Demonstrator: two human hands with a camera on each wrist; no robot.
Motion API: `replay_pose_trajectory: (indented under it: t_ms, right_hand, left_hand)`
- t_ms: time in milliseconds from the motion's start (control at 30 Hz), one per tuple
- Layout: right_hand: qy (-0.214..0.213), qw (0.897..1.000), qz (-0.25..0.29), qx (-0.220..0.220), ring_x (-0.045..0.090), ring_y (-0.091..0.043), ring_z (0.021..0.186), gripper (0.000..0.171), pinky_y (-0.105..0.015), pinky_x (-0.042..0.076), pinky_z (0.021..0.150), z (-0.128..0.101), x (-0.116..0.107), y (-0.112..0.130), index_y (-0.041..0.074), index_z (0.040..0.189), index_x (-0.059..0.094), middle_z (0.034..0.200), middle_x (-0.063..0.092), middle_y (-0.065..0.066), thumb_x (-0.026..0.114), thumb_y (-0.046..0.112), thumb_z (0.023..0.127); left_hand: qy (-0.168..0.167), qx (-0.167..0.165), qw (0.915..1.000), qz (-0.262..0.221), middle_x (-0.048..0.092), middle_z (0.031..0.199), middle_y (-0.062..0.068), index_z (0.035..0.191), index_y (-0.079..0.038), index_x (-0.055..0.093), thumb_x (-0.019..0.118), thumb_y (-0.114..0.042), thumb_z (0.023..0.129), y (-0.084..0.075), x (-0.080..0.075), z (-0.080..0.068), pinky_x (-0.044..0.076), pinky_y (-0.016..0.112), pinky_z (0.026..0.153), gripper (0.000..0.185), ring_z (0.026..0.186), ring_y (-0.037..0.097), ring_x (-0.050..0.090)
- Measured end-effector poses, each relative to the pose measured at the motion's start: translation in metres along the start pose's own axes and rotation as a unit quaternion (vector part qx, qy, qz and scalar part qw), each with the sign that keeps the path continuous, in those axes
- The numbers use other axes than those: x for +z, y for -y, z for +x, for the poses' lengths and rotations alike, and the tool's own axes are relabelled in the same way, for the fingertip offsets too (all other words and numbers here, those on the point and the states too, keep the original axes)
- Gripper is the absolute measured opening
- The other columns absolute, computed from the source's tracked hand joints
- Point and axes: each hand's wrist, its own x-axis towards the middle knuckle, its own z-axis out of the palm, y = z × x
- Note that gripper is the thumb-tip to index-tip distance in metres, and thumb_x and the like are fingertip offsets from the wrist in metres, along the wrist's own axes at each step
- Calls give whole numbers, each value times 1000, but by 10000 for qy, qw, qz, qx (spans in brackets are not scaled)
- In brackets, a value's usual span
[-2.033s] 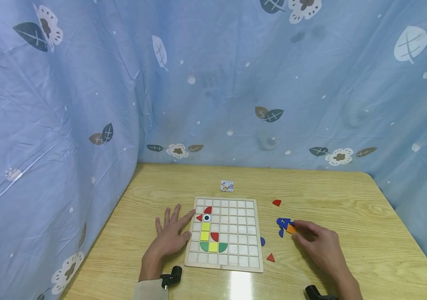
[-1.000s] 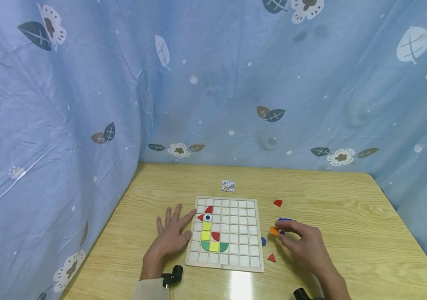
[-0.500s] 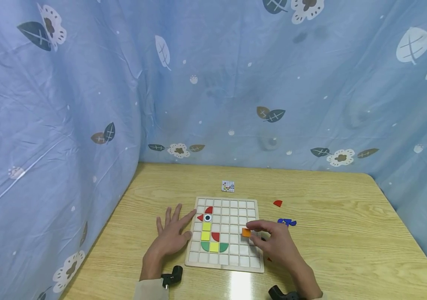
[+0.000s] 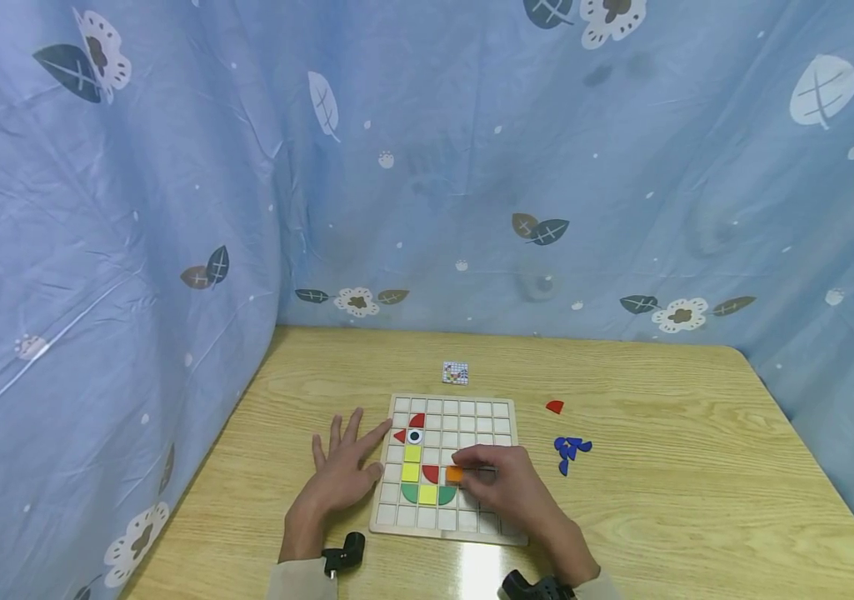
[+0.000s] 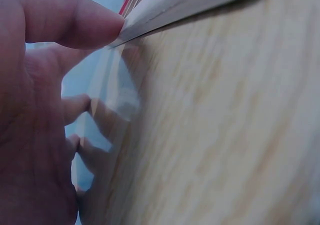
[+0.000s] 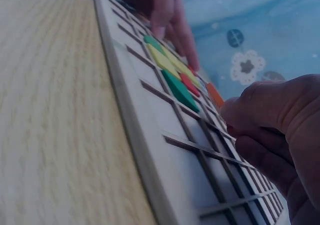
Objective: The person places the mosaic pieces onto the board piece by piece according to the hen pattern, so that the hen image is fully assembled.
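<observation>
A wooden grid board (image 4: 497,410) lies on the table. It holds red, yellow and green pieces and a round eye piece (image 4: 414,436) along its left columns. My right hand (image 4: 497,485) pinches an orange square piece (image 4: 454,474) and holds it over the board just right of the red quarter-round (image 4: 430,472). In the right wrist view the orange piece (image 6: 214,94) shows beyond the green piece (image 6: 179,89). My left hand (image 4: 342,467) lies flat on the table, fingers spread, fingertips touching the board's left edge (image 5: 165,15).
Several blue pieces (image 4: 570,450) and a red quarter-round (image 4: 555,407) lie loose on the table right of the board. A small pattern card (image 4: 455,372) sits behind the board. Blue leaf-print cloth (image 4: 427,167) walls the table at back and left.
My right hand picked the orange square from the pile on the right and carried it leftward over the board to beside the red quarter-round. The left hand has stayed still.
</observation>
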Motion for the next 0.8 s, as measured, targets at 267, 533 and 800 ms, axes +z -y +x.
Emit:
replay_pose_trajectory:
  t_ms: [267, 533, 800]
  right_hand:
    - [93, 9997, -236, -72, 78, -10, 101, 28, -34, 65, 91, 5, 9, 3, 9, 112, 85, 109, 85, 1, 84, -4, 87]
    - [184, 9988, -443, 118, 75, -8, 99, 29, -33, 65, 91, 6, 12, 8, 9, 114, 85, 109, 84, 1, 86, -1, 87]
    - [45, 9978, -660, -17, 79, -13, 104, 29, -34, 66, 92, 7, 14, 9, 8, 113, 85, 110, 85, -2, 87, -3, 86]
  left_hand:
    - [170, -209, 9996, 85, 17, 182, 24, 163, -24, 55, 65, -12, 97, -4, -4, -1, -17, 80, 124, 68, 168, 54, -6]
    - [157, -184, 9997, 101, 18, 182, 24, 163, -23, 55, 65, -12, 96, -3, -4, -1, -16, 80, 124, 69, 168, 55, -5]
    - [-63, 55, 10000, 55, 19, 182, 23, 164, -28, 54, 63, -17, 96, 13, 7, 4, -17, 81, 123, 69, 168, 56, -4]
